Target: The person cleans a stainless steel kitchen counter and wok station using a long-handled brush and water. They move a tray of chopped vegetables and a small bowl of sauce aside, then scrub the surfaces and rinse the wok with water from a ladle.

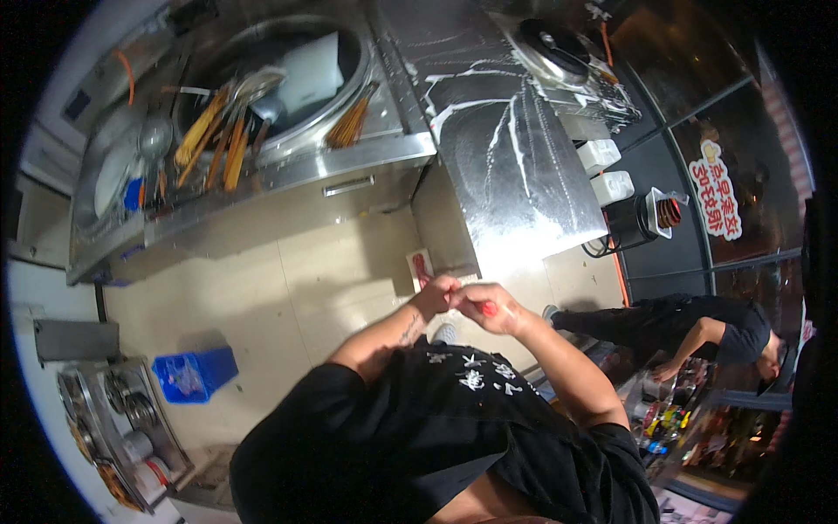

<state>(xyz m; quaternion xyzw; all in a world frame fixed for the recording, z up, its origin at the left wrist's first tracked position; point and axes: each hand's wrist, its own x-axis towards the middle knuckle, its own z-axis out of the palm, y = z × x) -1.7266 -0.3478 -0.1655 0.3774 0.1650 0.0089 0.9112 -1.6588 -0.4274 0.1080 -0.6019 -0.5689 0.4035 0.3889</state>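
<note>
My right hand (492,309) is closed around a red handle-like object (489,308), whose rounded end shows by the palm. My left hand (440,293) is curled up against it, and a bit of the same red shows between the two hands. Most of the object is hidden by my fingers, so its kind cannot be told. Both hands are in front of my black shirt, near the corner of a stainless steel worktop (497,170) streaked with white foam. On the floor just beyond my hands is a pale box with red print (417,262).
A large wok (360,59) to the left holds a white board (311,72), wooden-handled ladles (232,154) and a bamboo brush (353,121). A blue bin (216,372) stands on the tiled floor. At the right another person (727,334) leans over packed goods. White containers (605,171) line the worktop's right side.
</note>
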